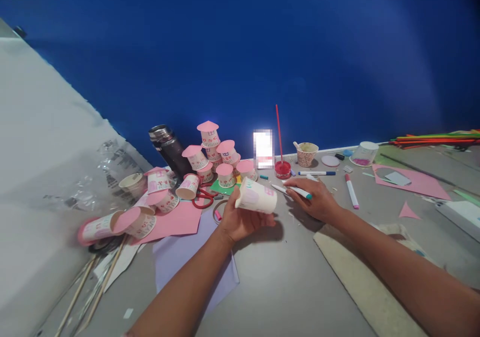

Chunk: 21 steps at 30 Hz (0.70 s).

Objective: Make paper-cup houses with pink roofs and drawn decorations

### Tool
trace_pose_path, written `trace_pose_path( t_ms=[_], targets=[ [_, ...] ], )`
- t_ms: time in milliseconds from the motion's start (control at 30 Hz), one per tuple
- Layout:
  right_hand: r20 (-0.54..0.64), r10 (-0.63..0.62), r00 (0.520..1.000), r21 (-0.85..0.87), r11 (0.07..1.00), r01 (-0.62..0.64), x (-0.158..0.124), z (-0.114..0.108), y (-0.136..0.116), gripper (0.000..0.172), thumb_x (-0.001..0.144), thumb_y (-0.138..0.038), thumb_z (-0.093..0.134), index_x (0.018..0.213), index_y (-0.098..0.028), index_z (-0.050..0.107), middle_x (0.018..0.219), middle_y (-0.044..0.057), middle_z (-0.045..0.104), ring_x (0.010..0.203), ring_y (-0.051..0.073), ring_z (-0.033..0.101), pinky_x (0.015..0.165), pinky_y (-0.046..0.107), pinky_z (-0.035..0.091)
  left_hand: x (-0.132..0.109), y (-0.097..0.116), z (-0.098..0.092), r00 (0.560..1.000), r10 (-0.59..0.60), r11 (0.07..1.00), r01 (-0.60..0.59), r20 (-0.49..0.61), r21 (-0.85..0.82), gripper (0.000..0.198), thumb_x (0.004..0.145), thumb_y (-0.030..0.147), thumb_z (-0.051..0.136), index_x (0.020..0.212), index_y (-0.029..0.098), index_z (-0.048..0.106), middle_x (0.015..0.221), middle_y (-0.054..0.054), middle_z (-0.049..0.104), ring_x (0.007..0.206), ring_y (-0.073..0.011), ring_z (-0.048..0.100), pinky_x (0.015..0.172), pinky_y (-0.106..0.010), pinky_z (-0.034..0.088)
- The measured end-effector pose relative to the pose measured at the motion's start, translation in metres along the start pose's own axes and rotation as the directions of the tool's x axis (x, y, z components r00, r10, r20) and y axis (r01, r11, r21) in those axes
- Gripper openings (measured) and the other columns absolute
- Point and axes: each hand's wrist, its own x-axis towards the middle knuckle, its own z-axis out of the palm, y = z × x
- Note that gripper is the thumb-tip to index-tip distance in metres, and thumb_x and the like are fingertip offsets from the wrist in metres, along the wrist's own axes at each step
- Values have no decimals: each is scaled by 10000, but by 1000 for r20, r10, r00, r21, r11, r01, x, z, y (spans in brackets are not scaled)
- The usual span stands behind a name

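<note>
My left hand [243,223] is wrapped round a white paper cup [258,198], tilted on its side with its mouth towards the left. Purple and pink marks and a small window drawing show on the cup's wall. Just right of it, my right hand [317,199] grips a white marker [299,191] with a teal end. Another slim white length points from those fingers towards the cup; whether it is a second marker I cannot tell. Behind the cup stand several decorated paper cups with pink cone roofs [225,169], some of them stacked.
Red scissors [202,200], pink paper [176,224] and lilac paper [187,262] lie at left, near a black flask [170,149]. A red pot [282,171] holding a stick, a patterned cup [306,156], a blue-capped marker [317,173] and a pink-capped marker [351,192] are at right. A cloth [348,272] lies under my right forearm.
</note>
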Motion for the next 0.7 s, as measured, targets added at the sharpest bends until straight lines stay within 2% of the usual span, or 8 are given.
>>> trace_pose_path(
  t_ms=[133,200,267,333,400,500,600,700],
  targets=[
    [15,21,1000,-1,1000,-21,0,0,2,270,1036,-336,554,1190,-252,759,1128,92,842,1050,284,804,935,431,630,2,1,3,987,137,986,-128,-87,109,641,707,406,892,1272,194,675,1256,-138,753,1185,-373,690,974,-511,540],
    [28,48,998,-5,999,-48,1,-1,2,282,1041,-323,537,1211,-261,754,1153,87,837,1077,285,796,952,437,624,4,0,4,970,205,956,-170,-133,238,712,656,279,914,1312,239,641,1325,-114,713,1282,-354,633,1041,-492,515],
    [51,71,996,-36,997,-69,3,-3,3,290,1034,-306,538,1225,-258,751,1182,93,829,1094,291,787,952,442,620,7,-3,4,936,311,874,-215,-164,436,787,635,185,904,1354,279,599,1394,-95,662,1323,-326,597,1085,-464,489],
    [67,91,994,-67,994,-86,4,-5,4,298,1022,-289,548,1240,-251,748,1204,101,823,1105,299,780,955,449,613,10,-7,4,884,447,678,-237,-135,695,797,672,146,874,1389,310,568,1470,-86,598,1371,-318,554,1145,-476,443],
    [68,108,992,-79,992,-102,4,-6,6,305,1018,-284,553,1253,-253,745,1220,99,819,1115,305,775,971,456,602,10,-11,2,835,550,373,-219,-25,901,734,739,130,823,1400,321,567,1508,-89,554,1428,-326,494,1227,-520,356],
    [76,127,989,-80,989,-121,3,-7,8,306,1025,-295,548,1259,-260,742,1229,95,816,1132,311,770,980,461,593,8,-14,-2,798,573,-44,-194,184,980,608,824,112,740,1380,316,602,1499,-107,538,1467,-346,438,1288,-568,249],
    [86,125,988,-71,990,-119,0,-7,10,295,1024,-303,558,1244,-248,746,1204,102,821,1118,318,776,955,462,597,6,-16,-4,808,512,-253,-182,291,950,497,887,126,696,1341,322,641,1437,-117,566,1469,-373,432,1279,-620,246],
    [70,106,992,-55,993,-102,-1,-9,14,271,1021,-318,571,1200,-235,757,1163,105,831,1075,307,792,923,440,608,4,-17,-4,845,430,-318,-188,318,929,504,872,169,766,1331,344,650,1390,-112,579,1484,-393,415,1286,-655,197]
  ],
)
